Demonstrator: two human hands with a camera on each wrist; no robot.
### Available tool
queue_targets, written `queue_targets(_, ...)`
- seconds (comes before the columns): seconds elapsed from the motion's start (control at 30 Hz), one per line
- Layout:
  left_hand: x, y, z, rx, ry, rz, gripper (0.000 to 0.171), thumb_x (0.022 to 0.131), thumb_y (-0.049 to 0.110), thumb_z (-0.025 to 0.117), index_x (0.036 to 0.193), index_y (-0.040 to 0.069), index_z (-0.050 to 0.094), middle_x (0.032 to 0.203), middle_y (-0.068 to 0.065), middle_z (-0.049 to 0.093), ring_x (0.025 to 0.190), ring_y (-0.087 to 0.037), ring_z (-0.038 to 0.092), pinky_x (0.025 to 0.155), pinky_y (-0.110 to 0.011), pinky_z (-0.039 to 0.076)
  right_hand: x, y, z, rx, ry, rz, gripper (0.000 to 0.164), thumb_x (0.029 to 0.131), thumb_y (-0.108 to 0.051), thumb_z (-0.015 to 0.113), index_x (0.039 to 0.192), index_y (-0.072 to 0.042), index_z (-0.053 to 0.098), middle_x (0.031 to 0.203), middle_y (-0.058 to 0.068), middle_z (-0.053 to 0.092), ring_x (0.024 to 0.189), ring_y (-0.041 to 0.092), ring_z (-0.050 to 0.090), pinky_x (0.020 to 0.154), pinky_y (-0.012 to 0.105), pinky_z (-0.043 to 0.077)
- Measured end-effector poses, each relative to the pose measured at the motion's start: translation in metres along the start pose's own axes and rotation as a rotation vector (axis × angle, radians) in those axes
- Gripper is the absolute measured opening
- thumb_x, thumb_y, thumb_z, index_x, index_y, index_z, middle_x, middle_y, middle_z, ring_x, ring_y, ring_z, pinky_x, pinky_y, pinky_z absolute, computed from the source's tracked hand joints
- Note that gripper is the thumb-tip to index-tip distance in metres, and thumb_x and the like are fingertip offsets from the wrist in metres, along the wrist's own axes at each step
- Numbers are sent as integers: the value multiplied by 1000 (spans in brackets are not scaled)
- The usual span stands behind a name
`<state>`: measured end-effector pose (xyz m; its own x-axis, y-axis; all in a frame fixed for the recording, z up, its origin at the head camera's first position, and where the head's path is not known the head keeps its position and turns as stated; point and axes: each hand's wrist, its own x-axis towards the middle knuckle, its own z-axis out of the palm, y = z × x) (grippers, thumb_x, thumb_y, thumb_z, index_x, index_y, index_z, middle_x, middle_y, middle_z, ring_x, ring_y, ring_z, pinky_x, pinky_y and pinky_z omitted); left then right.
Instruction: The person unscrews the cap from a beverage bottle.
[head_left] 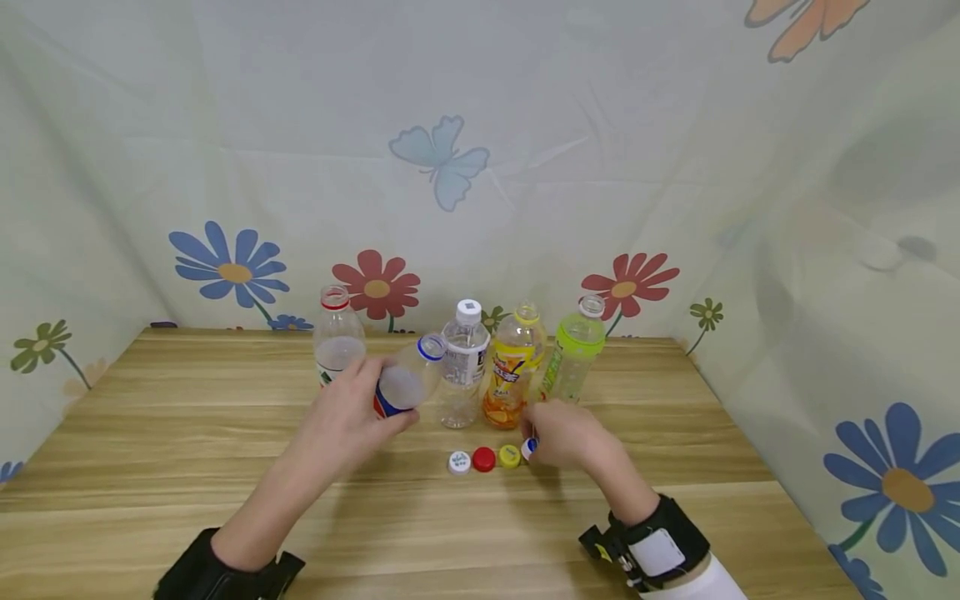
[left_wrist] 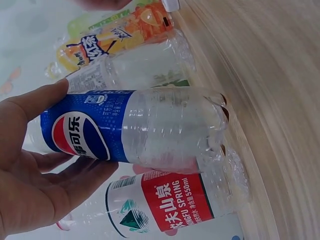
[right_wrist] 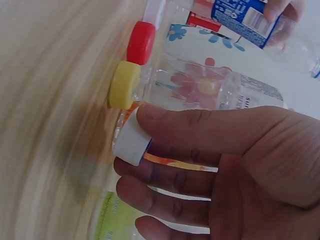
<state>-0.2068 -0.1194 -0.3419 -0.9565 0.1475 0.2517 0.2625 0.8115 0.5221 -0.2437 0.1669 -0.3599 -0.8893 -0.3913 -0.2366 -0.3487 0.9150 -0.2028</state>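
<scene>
My left hand (head_left: 345, 421) grips a blue-labelled cola bottle (left_wrist: 170, 127) round its label. It has no cap and tilts, its blue-ringed neck (head_left: 431, 347) leaning right, its base over the wood in the left wrist view. Between thumb and forefinger, my right hand (head_left: 576, 435) pinches a white bottle cap (right_wrist: 131, 140) with some blue on it, low over the table. Left of that hand a white cap (head_left: 459, 462), a red cap (head_left: 483, 458) and a yellow cap (head_left: 510, 456) lie in a row.
Behind stand a red-ringed water bottle (head_left: 340, 346), a white-capped clear bottle (head_left: 462, 362), an orange-labelled bottle (head_left: 512, 375) and a green-labelled bottle (head_left: 576, 350). All but the white-capped one have bare necks. A flowered curtain (head_left: 525, 217) hangs along the wooden table's (head_left: 225, 408) back edge.
</scene>
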Motion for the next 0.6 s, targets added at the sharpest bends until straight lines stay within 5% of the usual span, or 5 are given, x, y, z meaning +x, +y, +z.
queue_targets(0.33,11,-2,-1,-60,56,41,72,78,36,83,132,3,50,122,-10,56,106,-27,59,84,-40,51,6,6,8,-7,-24,20,21,78,-12,81,79,-16,61,72,-4,54,67,15,51,56,28,39)
queue_targets(0.6,16,1,2,-118,57,7,79,81,36,82,140,5,40,130,-12,52,113,-30,57,85,-42,52,10,9,14,-32,-39,21,25,74,-12,84,80,-18,60,72,-5,54,67,15,51,56,28,39)
